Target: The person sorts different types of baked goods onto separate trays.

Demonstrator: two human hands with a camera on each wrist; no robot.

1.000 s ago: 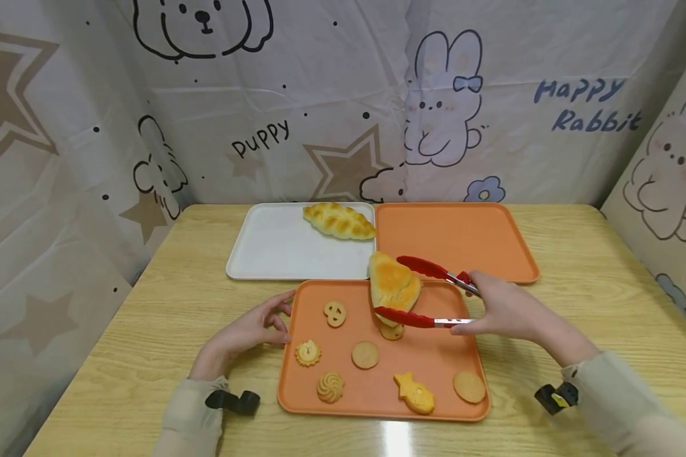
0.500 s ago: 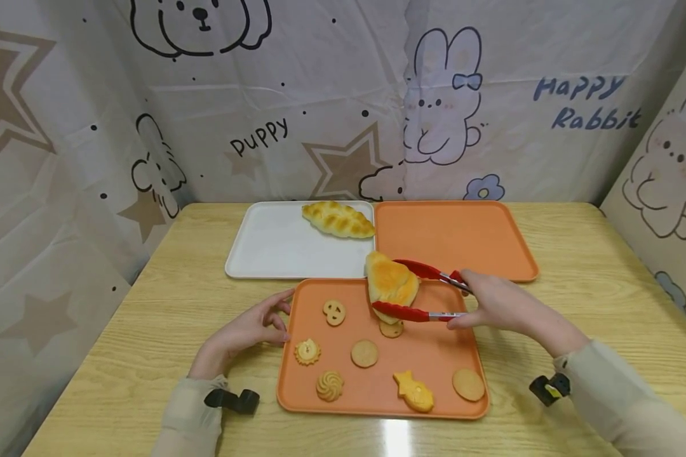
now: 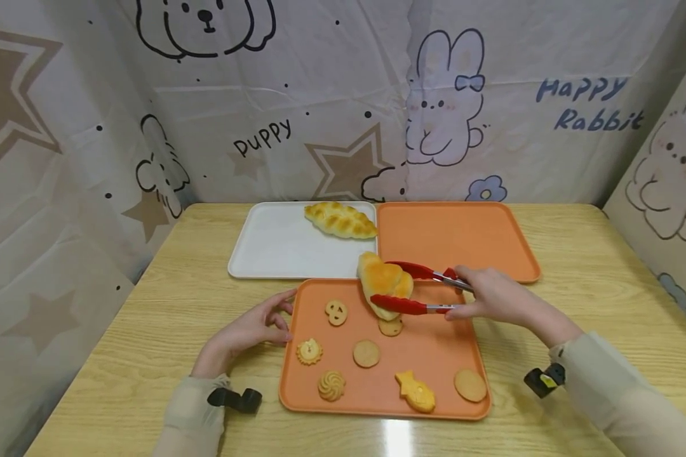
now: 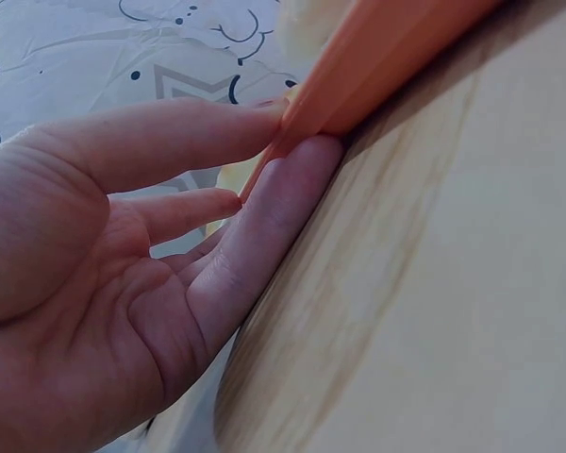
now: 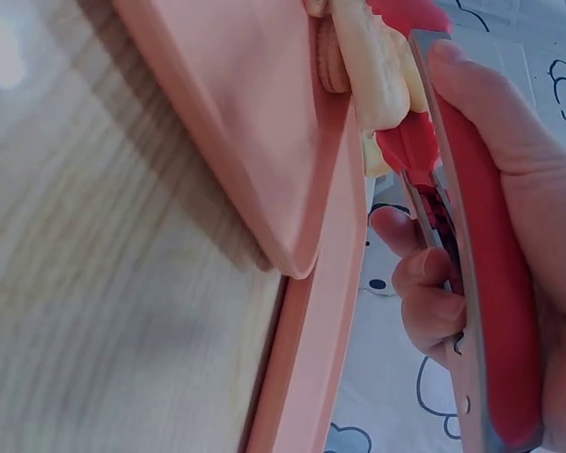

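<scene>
Red tongs (image 3: pixel 420 289) gripping bread (image 3: pixel 381 284), cookie (image 3: pixel 390 327) beneath, braided loaf (image 3: pixel 340 220) beyond

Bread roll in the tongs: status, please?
Right hand squeezing tongs on bread roll, lifted. Left hand steadies near tray. Cookie beneath.

2 trays (image 3: pixel 297 254) behind the near tray (image 3: pixel 434 355); 7 cookies (image 3: pixel 366 353) on it

— Any writing to read?
— Only on the printed cloth backdrop (image 3: pixel 343 95). "puppy" (image 3: pixel 262 137) stands in black letters left of centre, beside a brown star.
— Anything else?
— "Happy Rabbit" (image 3: pixel 597 105) in blue, two lines, at upper right of the frame. Nothing readable on the trays.
</scene>
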